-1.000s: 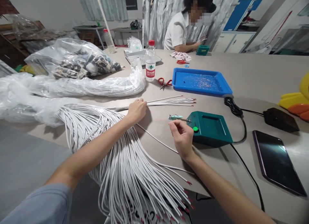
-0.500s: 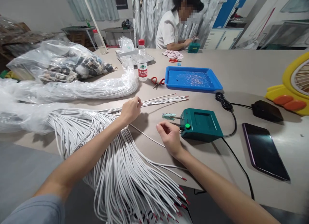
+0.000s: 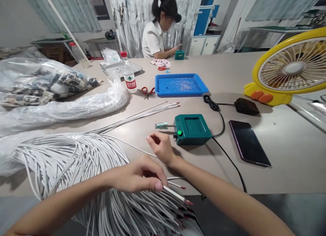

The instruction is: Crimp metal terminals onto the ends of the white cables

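Observation:
My left hand (image 3: 142, 175) pinches a white cable (image 3: 175, 194) close to its red-tipped end, over a large bundle of white cables (image 3: 122, 209) that hangs across the table's front edge. Several of their red wire ends point right. My right hand (image 3: 161, 148) rests just in front of a green machine box (image 3: 195, 129), thumb and fingers curled together with nothing visible in them. One loose cable runs beneath that hand. From the box's left side, near a green button (image 3: 179, 133), a rod reaches out to a pale green clip (image 3: 161, 125). Separated cables (image 3: 142, 112) lie behind.
Behind the box are a blue tray (image 3: 182, 85) with small scraps, red-handled snips (image 3: 147, 92) and a water bottle (image 3: 130, 78). A phone (image 3: 249, 142), a black adapter (image 3: 246, 106) and a yellow fan (image 3: 292, 68) stand right. Across the table, a person (image 3: 158, 36) works at another green box.
My left hand has moved from the separated cables toward me and down to the bundle, where it now grips one cable. My right hand stays by the green box. The view has turned right.

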`<state>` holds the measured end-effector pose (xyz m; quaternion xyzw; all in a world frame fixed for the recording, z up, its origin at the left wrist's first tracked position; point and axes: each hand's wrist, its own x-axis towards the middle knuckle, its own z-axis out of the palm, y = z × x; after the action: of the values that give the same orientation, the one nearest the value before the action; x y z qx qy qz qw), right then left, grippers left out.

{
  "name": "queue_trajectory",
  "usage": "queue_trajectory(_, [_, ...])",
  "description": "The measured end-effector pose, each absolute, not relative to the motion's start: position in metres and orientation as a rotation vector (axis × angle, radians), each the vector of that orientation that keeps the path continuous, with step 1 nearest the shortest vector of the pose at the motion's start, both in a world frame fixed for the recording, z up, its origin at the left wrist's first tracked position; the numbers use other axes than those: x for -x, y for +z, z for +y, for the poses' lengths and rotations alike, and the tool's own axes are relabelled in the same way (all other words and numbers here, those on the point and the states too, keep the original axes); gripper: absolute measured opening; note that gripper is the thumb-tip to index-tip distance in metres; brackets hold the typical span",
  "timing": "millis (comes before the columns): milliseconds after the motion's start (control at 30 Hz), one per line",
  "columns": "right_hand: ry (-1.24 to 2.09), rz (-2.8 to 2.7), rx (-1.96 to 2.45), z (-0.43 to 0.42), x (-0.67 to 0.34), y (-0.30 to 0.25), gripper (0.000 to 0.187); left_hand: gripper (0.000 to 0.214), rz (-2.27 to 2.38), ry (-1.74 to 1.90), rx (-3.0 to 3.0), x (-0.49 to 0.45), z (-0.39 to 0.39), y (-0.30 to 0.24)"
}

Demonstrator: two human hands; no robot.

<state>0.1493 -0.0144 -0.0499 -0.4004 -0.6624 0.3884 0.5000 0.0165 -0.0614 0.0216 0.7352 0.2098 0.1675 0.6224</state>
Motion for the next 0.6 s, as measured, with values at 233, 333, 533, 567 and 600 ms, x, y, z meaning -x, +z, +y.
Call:
queue_trajectory(233, [1.268,-1.275,0.868,-0.006,-0.157,-0.050,0.022,0.033,0.723,0.753,-1.352,-0.010,-0.020,-0.006])
queue_trajectory(333, [1.427,-1.061,0.776,-0.002,-0.160,-0.048,0.026,0.034,0.815,0.849,-1.332,-0.008,-0.005,-0.012])
queue_trajectory(533, [1.413,-1.060,0.753,-0.003,-0.161,-0.046,0.019,0.031,0.835,0.767,-1.337,-0.009,-0.007,-0.009])
queue_trajectory(567, [1.395,-1.055,0.752,-0.003,-0.161,-0.046,0.019,0.030,0.840,0.757,-1.328,-0.008,-0.007,-0.009])
queue_trajectory(600, [1.383,-1.046,0.752,-0.003,-0.161,-0.046,0.019,0.029,0.845,0.744,-1.321,-0.008,-0.008,-0.008])
